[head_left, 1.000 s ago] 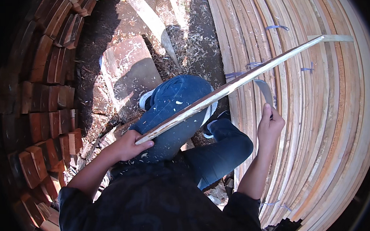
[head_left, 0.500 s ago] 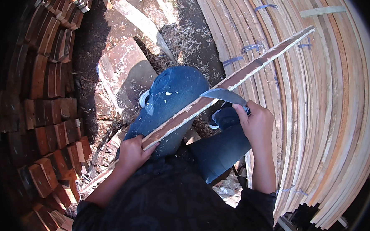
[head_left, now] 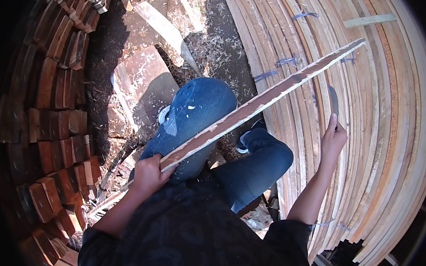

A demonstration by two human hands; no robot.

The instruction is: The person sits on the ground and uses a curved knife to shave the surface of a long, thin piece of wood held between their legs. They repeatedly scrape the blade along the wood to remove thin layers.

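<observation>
A long narrow wooden strip (head_left: 250, 107), with brown bark on its face and pale cut edges, lies slantwise across my raised knee (head_left: 206, 97). My left hand (head_left: 149, 176) is closed around its lower part, near my waist. The strip's far end reaches up to the right, over the stacked boards. Out to the right, apart from the strip, my right hand (head_left: 334, 137) is closed on a knife. The knife's curved grey blade (head_left: 333, 99) points away from me; its handle is hidden in my fist.
Long pale boards (head_left: 366, 125) are stacked on the right, some tied with blue straps (head_left: 305, 15). Cut reddish-brown wood blocks (head_left: 50, 156) are piled along the left. A broad plank (head_left: 145, 78) and wood shavings lie on the ground ahead, beside a pale offcut (head_left: 161, 27).
My right hand has swung the knife off the strip, out to the right, and the blade has turned to point away from me. The strip's far end has dipped slightly.
</observation>
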